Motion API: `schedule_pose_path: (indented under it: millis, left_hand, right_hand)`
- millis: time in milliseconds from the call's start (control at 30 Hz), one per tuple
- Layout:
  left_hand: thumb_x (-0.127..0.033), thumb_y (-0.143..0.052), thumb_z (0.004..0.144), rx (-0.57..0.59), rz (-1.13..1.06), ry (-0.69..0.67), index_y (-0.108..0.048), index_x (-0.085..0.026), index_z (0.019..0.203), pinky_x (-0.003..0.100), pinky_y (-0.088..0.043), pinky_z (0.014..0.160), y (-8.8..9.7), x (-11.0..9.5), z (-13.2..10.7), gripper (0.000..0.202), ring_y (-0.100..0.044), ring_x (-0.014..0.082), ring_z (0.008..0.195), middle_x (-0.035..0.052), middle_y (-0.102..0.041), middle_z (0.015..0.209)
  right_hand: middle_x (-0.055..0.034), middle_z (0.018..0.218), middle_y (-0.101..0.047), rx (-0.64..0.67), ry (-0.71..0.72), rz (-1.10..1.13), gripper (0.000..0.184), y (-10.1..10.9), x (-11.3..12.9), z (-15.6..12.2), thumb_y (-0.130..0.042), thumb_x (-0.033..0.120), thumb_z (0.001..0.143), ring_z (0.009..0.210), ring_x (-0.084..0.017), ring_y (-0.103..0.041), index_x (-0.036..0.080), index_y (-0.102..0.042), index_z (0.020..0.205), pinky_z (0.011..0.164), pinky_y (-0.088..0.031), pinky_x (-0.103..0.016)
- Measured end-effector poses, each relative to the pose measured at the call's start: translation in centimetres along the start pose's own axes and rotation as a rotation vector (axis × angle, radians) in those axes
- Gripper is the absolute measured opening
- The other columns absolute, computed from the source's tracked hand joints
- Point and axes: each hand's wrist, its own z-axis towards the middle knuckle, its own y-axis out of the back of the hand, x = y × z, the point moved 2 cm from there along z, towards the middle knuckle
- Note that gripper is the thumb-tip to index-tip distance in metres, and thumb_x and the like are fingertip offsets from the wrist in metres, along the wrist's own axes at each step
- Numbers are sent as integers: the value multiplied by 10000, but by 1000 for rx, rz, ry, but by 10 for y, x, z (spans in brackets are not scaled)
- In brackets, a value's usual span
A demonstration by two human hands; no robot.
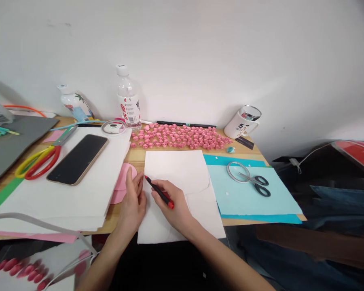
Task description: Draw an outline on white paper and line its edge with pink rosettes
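Observation:
My right hand (pixel 174 204) is closed around a black pen with red ends (pixel 162 193). The pen's red tip meets the left edge of a white sheet of paper (pixel 177 165), near its upper left corner. My left hand (pixel 134 200) rests along that same edge, its fingers apart and touching the paper's side. Beneath and beside the left fingers lie pink paper circles (pixel 125 176). A faint curved line runs across the right part of the white paper.
Behind the paper spread many small pink paper rolls (pixel 182 136), with a water bottle (pixel 129 101) and a mug (pixel 243 122). Scissors (pixel 257 182) and a tape ring lie on light-blue paper (pixel 261 204) at right. Left are a phone (pixel 79 159) and red-yellow scissors (pixel 44 161) on white sheets.

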Motion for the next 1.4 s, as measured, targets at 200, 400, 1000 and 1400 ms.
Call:
schedule_pose_path:
  millis: [200, 400, 1000, 1400]
  left_hand:
    - [-123, -404, 835, 1, 16, -14, 82, -234, 1459, 434, -320, 1080, 1, -1, 0, 798, -411, 199, 1313, 155, -390, 1427]
    - [-117, -409, 838, 0, 36, -44, 86, -231, 1458, 446, -328, 1075, 1, -3, 1, 802, -440, 203, 1292, 160, -416, 1402]
    - [-75, -388, 814, -16, 296, -106, 95, -186, 1460, 458, -389, 1025, -4, -3, 2, 814, -471, 230, 1266, 205, -420, 1394]
    - [-47, -423, 779, -64, 312, -39, 27, -205, 1469, 448, -384, 1034, -6, -9, 3, 839, -482, 224, 1257, 177, -462, 1380]
  right_hand:
    - [-46, 988, -668, -7, 4, -6, 238, -2, -4, 5, -535, 185, 831, 884, -157, -637, 202, -612, 1057, 828, -511, -286]
    - [-60, 985, -674, 27, 23, -26, 240, 1, 0, -3, -532, 173, 829, 875, -163, -638, 193, -622, 1051, 831, -513, -295]
    - [-46, 1020, -666, 145, -3, -51, 260, 46, 2, -57, -522, 183, 853, 909, -160, -636, 219, -609, 1096, 825, -510, -274]
    - [-65, 1026, -679, 86, -80, -133, 236, 112, -10, -97, -525, 250, 877, 936, -201, -653, 228, -617, 1094, 802, -543, -308]
